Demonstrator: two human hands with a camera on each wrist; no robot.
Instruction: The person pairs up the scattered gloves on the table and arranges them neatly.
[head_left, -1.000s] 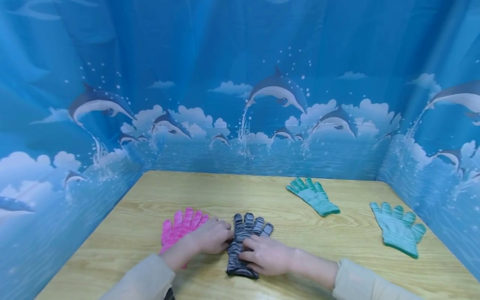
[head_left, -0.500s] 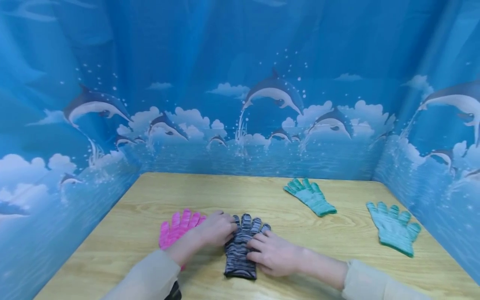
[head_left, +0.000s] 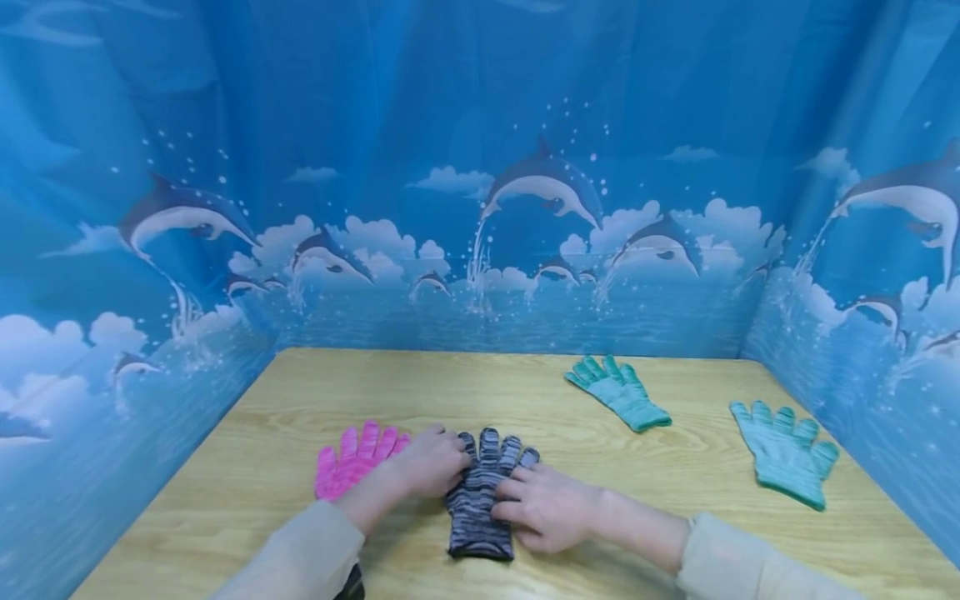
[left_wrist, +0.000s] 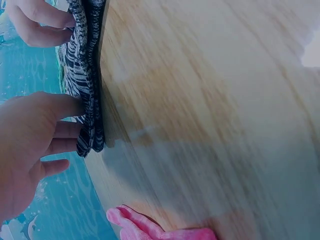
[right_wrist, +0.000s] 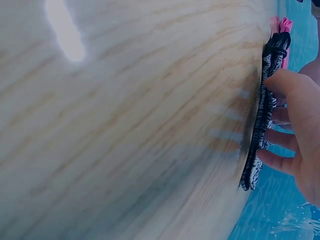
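Note:
A black-and-grey striped knit glove (head_left: 477, 512) lies flat at the front middle of the table, its fingers pointing away and its cuff near me. At its left side, by the outermost glove finger, my left hand (head_left: 431, 462) pinches the edge between thumb and fingers. My right hand (head_left: 551, 510) rests on the glove's right edge with relaxed, slightly spread fingers. In the right wrist view, the thumb and fingertips of the right hand (right_wrist: 300, 120) touch the knit along its side. A pink glove (head_left: 352, 468) lies to the left, partly hidden under my left forearm.
Two teal gloves lie on the right of the wooden table (head_left: 420, 383): one at the back (head_left: 621, 396), another near the right edge (head_left: 787, 458). A blue curtain (head_left: 450, 125) printed with dolphins encloses the back and sides.
My left hand has moved up along the striped glove toward its fingers. My right hand has slid from the glove's middle to its right edge. Both hands barely shift in the last half second.

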